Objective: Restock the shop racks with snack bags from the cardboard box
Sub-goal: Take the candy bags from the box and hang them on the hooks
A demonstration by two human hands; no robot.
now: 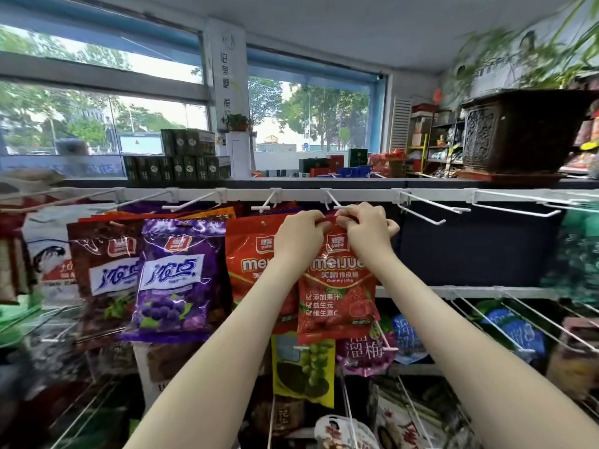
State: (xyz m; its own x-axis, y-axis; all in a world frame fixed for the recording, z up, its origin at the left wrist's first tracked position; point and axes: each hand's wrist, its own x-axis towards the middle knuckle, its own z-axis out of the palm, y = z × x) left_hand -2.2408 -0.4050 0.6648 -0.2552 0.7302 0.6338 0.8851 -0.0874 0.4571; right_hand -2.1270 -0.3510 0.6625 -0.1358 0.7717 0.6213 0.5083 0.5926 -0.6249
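Note:
Both my hands hold a red gummy jelly bag (pixel 337 293) up at the top rail of the rack. My left hand (pixel 299 236) pinches the bag's top edge on the left, and my right hand (pixel 364 230) pinches it on the right, just under a white peg hook (pixel 334 202). Whether the bag's hole is on the hook I cannot tell. Another red bag of the same kind (pixel 249 260) hangs to the left, partly behind my left arm. The cardboard box is out of view.
Purple grape bags (pixel 178 280) and brown bags (pixel 103 273) hang further left. Bare white hooks (pixel 431 210) stick out to the right over a dark back panel. A yellow bag (pixel 304 371) and other snacks hang on lower rows. A carved dark planter (pixel 515 134) stands on the shelf top.

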